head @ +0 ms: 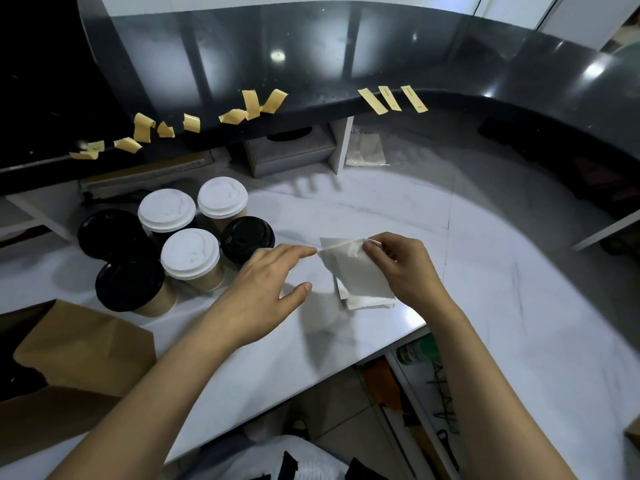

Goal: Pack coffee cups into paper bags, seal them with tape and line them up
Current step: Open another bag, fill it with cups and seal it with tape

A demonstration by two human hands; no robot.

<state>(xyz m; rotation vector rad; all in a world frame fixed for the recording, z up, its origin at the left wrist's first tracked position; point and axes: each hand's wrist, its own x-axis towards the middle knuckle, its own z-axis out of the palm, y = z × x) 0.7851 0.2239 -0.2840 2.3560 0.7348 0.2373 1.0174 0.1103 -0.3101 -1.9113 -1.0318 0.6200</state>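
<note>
Cups [189,252] with lids stand in a cluster on the left of the white desk [502,306], six in all: three with white lids and three with black lids, touching or just beside one another. Nearest of all, at the left edge, a brown paper bag [86,344] lies on the desk, just near of the black-lidded cup at the front of the cluster.

In the middle, the left hand [266,289] hangs over the desk with its grip apart, fingers straight and thumb spread, the fingertips reaching toward a pale flat bag [356,271]. The right hand [405,268] has its grip clamped on that pale bag, pinching its upper right corner so the sheet tilts up off a small stack of similar pale bags [367,301] lying on the desk beneath it.

Farther off, under the raised dark counter [450,64], a grey box [287,154] sits beside a white upright panel, and another pale flat packet [367,150] lies to the right of it. Along the counter's near edge hang yellow tape strips [194,123], a ragged row on the left and three straighter strips [393,98] on the right.
</note>
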